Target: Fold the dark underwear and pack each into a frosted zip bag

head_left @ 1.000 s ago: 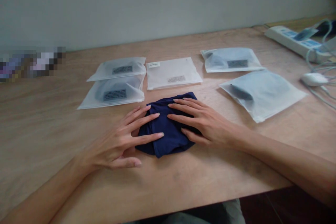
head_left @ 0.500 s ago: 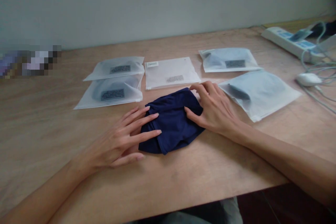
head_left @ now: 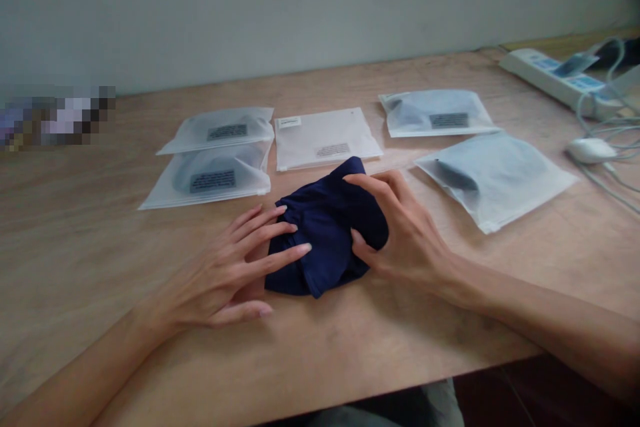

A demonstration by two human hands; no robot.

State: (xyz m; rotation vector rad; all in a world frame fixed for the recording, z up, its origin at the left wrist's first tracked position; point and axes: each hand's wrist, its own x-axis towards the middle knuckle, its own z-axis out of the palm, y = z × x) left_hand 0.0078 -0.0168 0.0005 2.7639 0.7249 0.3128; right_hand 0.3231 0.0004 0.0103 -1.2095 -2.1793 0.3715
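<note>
A folded piece of navy blue cloth lies on the wooden table in front of me; its exact kind of garment does not show. Resting on its left edge, my left hand has its fingers spread flat, with the thumb on the table. My right hand curls round the cloth's right side, index finger at the far edge and thumb on the near part. Between them the fabric is lifted and bent inward. The other right fingers are partly hidden behind the hand.
Two frosted zip bags overlap at left. A flat frosted bag lies beyond the cloth. Two filled bags, one farther back and one nearer, sit at right. A power strip, cables and white adapter occupy the right side.
My right hand has gathered the cloth's right side, raising its far corner and folding that edge inward. My left hand stays almost where it was.
</note>
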